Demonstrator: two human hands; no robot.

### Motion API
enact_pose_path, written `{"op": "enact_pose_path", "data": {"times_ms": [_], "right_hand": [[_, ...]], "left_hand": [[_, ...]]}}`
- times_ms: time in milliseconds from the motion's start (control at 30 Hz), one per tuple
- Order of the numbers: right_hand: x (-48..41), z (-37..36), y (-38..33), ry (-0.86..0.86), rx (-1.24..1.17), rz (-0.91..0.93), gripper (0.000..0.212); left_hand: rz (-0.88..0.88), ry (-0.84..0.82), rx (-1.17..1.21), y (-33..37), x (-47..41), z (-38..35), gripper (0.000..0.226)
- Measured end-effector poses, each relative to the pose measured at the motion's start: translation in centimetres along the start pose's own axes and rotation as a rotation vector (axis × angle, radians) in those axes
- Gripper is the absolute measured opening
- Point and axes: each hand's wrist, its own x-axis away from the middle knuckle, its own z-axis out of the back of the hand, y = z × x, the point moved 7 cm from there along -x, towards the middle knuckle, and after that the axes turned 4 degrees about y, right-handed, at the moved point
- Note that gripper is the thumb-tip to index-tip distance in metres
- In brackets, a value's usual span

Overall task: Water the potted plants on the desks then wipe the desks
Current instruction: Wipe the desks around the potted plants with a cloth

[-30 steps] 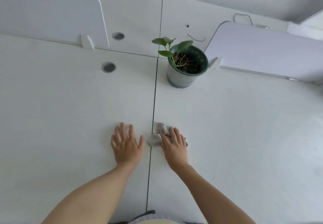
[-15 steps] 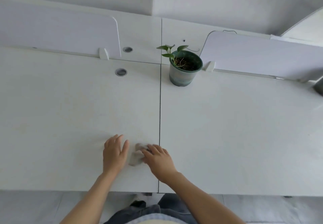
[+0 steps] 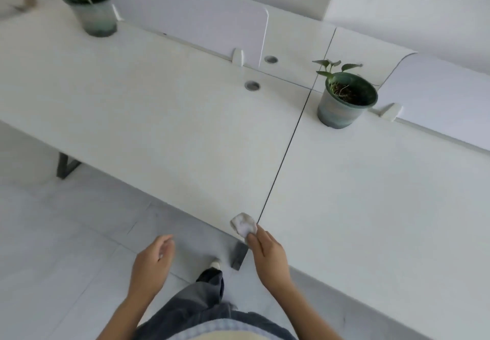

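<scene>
A crumpled white cloth (image 3: 243, 226) lies at the front edge of the left white desk (image 3: 164, 116), beside the seam to the right desk (image 3: 371, 207). My right hand (image 3: 269, 256) pinches the cloth's near end. Off the desk and above the floor, my left hand (image 3: 153, 265) hangs with loosely curled fingers and holds nothing. One green potted plant (image 3: 344, 99) stands at the back of the right desk near the seam. Another potted plant (image 3: 90, 10) stands at the far left, blurred.
White divider panels (image 3: 191, 13) run along the back of the desks, with two round cable holes (image 3: 252, 85) near the seam. A dark desk leg (image 3: 238, 257) stands under the front edge by my leg. Grey tiled floor (image 3: 66, 233) lies to the left.
The cloth slid back to the desk's front edge under my right hand. My left hand came off the desk. The view pulled back and swung left, bringing a second plant into sight.
</scene>
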Motion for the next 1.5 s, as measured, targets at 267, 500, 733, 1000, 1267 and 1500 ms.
{"op": "enact_pose_path", "data": {"times_ms": [267,500,733,1000,1267,1500], "right_hand": [[3.8,-5.4,-0.2,-0.233,0.021,0.021,0.027],[3.2,-6.3,-2.5,-0.193,0.031,0.039,0.036],[0.9,-13.3,-8.5,-0.316,0.146,0.141,0.03],[-1.4,-24.8,-17.1,-0.422,0.233,0.232,0.034],[-6.3,-33.6,-24.7,-0.431,0.263,0.34,0.023],[-16.5,-37.2,-29.7,-0.421,0.206,0.27,0.023]], "left_hand": [[0.128,0.026,-0.028,-5.4,6.4,2.1,0.011],[0.162,0.094,0.05,-7.1,6.4,4.4,0.012],[0.211,0.165,0.085,-10.9,5.1,9.4,0.011],[0.257,0.327,0.251,-16.1,-2.7,21.6,0.015],[0.345,0.368,0.326,-20.5,-9.2,28.9,0.016],[0.403,0.285,0.285,-21.5,-19.6,31.2,0.019]]}}
